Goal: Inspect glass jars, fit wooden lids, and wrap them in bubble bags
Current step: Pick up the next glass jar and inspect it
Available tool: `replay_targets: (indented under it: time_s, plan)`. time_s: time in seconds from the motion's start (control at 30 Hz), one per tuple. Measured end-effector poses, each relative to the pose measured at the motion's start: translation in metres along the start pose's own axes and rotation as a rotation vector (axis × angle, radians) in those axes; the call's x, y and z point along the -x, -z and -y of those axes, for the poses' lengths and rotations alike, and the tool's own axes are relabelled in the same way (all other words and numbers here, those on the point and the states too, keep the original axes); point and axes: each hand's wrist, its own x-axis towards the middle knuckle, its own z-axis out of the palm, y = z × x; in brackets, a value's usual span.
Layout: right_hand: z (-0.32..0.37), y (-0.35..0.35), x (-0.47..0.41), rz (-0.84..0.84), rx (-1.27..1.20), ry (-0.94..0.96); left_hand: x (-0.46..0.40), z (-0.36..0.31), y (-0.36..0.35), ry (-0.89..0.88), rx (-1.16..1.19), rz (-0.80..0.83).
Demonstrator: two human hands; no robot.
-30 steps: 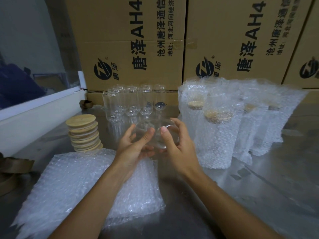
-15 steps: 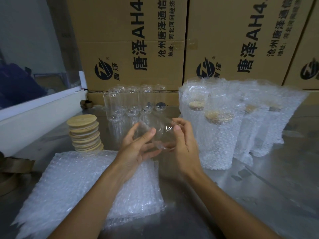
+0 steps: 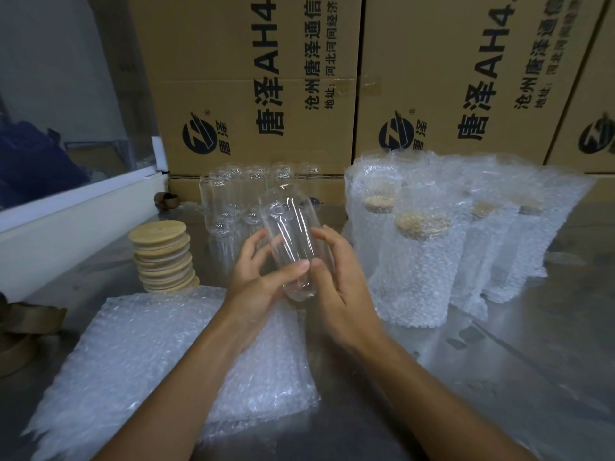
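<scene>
Cardboard boxes (image 3: 253,78) stand behind the table (image 3: 499,377). We hold one glass jar (image 3: 294,241) between both hands, above the flat bubble bags (image 3: 159,354). Our left hand (image 3: 263,281) and right hand (image 3: 336,277) curl around its near end; its long axis leans away from us. The wooden lids (image 3: 163,254) are nearer to our left hand.

You hold a clear, glossy glass jar (image 3: 293,247); beside it, pale matt wooden lids (image 3: 162,257), knobbly translucent plastic bubble bags (image 3: 139,354), a brushed, dully reflective metal counter (image 3: 519,371), and matt brown cardboard boxes (image 3: 253,78) printed in black
</scene>
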Motion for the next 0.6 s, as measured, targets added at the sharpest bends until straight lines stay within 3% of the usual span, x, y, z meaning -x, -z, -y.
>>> replay_targets:
  time_s: [0.13, 0.3, 0.47, 0.6]
  plan:
    - [0.001, 0.003, -0.002, -0.027, 0.051, 0.054, 0.007, -0.003, -0.006, -0.088, -0.172, 0.037]
    - [0.006, 0.007, -0.004, -0.077, -0.016, 0.127, 0.009, -0.006, -0.012, -0.122, -0.212, 0.113]
    - [0.009, 0.008, -0.007, -0.116, -0.121, 0.103, 0.008, -0.009, -0.006, -0.05, -0.196, 0.184]
    - [0.021, 0.01, -0.01, -0.095, -0.307, -0.02, 0.007, -0.011, 0.0, 0.052, -0.14, 0.273]
